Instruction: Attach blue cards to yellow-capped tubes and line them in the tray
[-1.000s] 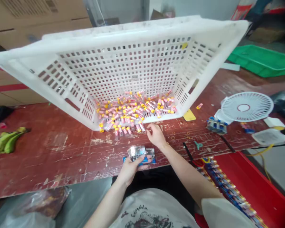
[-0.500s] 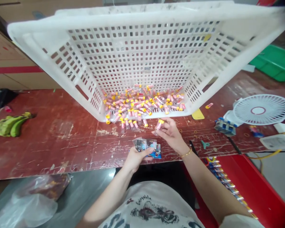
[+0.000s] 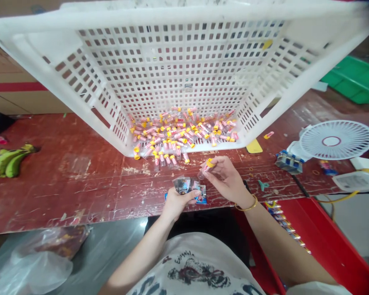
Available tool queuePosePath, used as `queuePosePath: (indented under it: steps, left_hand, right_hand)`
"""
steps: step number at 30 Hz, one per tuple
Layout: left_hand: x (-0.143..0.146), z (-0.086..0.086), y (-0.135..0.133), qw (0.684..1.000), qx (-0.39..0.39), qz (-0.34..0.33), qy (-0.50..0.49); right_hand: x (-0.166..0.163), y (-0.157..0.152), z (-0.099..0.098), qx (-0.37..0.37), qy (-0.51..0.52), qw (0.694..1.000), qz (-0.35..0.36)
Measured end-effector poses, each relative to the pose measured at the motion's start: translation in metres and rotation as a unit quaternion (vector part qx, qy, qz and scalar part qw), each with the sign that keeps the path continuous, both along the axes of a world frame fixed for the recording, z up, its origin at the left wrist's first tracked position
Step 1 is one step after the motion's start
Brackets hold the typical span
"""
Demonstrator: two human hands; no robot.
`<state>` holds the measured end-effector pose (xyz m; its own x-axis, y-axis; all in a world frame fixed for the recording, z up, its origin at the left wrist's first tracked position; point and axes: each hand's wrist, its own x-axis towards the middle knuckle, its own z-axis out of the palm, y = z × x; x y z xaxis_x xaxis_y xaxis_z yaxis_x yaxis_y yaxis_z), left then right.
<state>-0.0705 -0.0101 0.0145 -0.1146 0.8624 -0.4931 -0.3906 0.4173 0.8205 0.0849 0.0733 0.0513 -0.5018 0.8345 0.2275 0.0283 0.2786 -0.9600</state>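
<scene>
Between the fingers and thumb of my right hand (image 3: 226, 179) is a small clear tube with a yellow cap (image 3: 208, 164) and a pink label. My left hand (image 3: 178, 201) is closed on a fanned bunch of small clear printed packets (image 3: 186, 185), thumb on top. Under it, at the table's front edge, lies something flat and blue (image 3: 203, 200), partly hidden by the hand. Beyond both hands, a large white plastic basket (image 3: 178, 53) rests on its side, its mouth facing me. Many yellow-capped tubes (image 3: 178, 133) lie heaped in it, several spilling onto the table.
The red worn table (image 3: 89, 184) holds green bananas (image 3: 14, 160) at left. To the right are a yellow card (image 3: 253, 146), a white fan (image 3: 336, 140), a bundle of blue-and-clear packs (image 3: 289, 162) and a teal clip (image 3: 263, 185). A green crate (image 3: 353, 80) stands behind.
My right hand has drawn slightly right and down with the capped tube, now tilted differently. The packets in my left hand have shifted a little. The whole view has moved slightly.
</scene>
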Motion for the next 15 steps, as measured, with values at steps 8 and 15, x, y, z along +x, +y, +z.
queuePosePath:
  steps: [8, 15]
  left_hand:
    - [0.002, -0.001, 0.0, 0.999, 0.012, -0.017, 0.026]
    - [0.011, 0.008, 0.005, 0.988, -0.025, 0.016, -0.15]
  right_hand:
    - [-0.003, 0.012, 0.003, 0.043, -0.075, 0.995, 0.044]
    - [-0.003, -0.003, -0.018, -0.13, -0.035, 0.982, 0.136]
